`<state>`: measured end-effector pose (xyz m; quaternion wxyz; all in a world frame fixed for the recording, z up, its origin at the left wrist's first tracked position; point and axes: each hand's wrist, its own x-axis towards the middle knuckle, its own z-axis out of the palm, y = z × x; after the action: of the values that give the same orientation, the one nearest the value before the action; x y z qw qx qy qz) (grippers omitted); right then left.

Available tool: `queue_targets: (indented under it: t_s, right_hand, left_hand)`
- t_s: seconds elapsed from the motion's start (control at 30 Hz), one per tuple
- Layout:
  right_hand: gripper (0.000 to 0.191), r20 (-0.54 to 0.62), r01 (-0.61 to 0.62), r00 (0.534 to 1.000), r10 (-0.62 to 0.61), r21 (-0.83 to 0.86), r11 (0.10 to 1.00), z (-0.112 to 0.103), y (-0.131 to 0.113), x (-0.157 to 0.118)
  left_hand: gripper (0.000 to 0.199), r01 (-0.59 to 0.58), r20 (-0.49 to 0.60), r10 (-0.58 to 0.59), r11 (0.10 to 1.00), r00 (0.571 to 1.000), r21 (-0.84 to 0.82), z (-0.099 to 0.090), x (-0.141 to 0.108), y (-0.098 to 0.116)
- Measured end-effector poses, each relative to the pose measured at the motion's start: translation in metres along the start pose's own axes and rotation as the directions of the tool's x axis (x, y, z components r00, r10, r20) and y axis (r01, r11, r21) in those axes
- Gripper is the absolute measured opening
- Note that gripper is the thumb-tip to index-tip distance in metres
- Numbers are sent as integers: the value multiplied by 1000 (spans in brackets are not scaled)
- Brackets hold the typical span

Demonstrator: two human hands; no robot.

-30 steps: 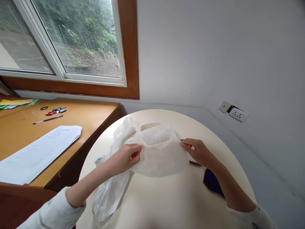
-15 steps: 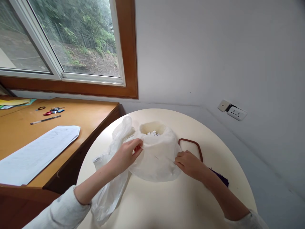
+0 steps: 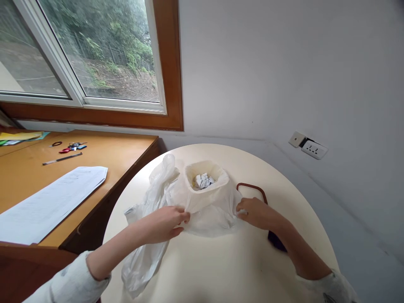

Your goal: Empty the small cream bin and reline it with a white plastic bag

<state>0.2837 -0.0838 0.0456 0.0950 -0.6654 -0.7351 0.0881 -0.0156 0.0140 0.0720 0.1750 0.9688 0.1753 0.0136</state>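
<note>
A small bin (image 3: 208, 194) stands on the round table, with crumpled white paper (image 3: 203, 181) inside it. A thin white plastic bag (image 3: 211, 219) is draped over its outside and bunches around the base. At the front left, the curled fingers of my left hand (image 3: 166, 223) hold the bag's edge, while the thumb stands a little apart below. On the right, my right hand (image 3: 257, 212) pinches the bag's side. Just behind that hand lies a brown rounded frame (image 3: 254, 186), partly covered by it. The fingertips of both hands are partly hidden.
A crumpled clear plastic bag (image 3: 151, 210) lies along the left of the cream round table (image 3: 221, 269). A dark purple item (image 3: 277, 242) sits under my right forearm. The wooden desk (image 3: 126, 147) at left bears papers (image 3: 63, 202), a pen (image 3: 62, 158) and keys (image 3: 74, 146).
The bag's front has come down from the bin's rim, showing more of the rim and paper. My left hand moved down toward me; my right hand shifted slightly right.
</note>
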Motion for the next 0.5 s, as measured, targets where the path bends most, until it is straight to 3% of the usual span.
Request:
queue_targets:
  t_s: [0.07,0.1,0.13,0.17,0.2,0.23,0.27,0.33,0.43,0.5]
  right_hand:
    - [19,-59,-34,998,37,40,999,-21,1,2]
    - [23,-116,-47,992,55,72,996,-31,0,5]
    - [25,-203,-52,976,76,121,991,-40,-4,10]
    - [25,-316,-24,944,90,208,978,-46,-8,16]
    - [22,-421,34,902,97,294,955,-51,-13,25]
    - [20,-500,112,860,97,372,921,-53,-19,34]
    - [20,-546,191,832,98,447,874,-52,-25,45]
    - [32,-531,285,839,115,610,740,-44,-34,66]
    - [51,-380,261,914,140,817,514,-24,-43,87]
    - [55,-324,226,931,167,872,434,-11,-45,92]
  left_hand:
    - [14,33,38,-27,987,999,-155,-19,-3,8]
    - [15,42,3,-43,974,999,-222,-28,-2,13]
    - [17,62,-128,-98,962,987,-266,-36,0,17]
    - [15,68,-314,-161,956,935,-287,-42,5,21]
    - [18,70,-477,-207,955,854,-288,-45,11,23]
    - [32,72,-588,-234,956,774,-286,-45,18,22]
    - [52,72,-643,-250,954,724,-291,-42,27,20]
    - [86,54,-617,-285,929,733,-366,-29,44,11]
    - [98,8,-551,-394,819,736,-574,-3,63,-6]
    - [103,2,-515,-457,749,726,-662,10,69,-12]
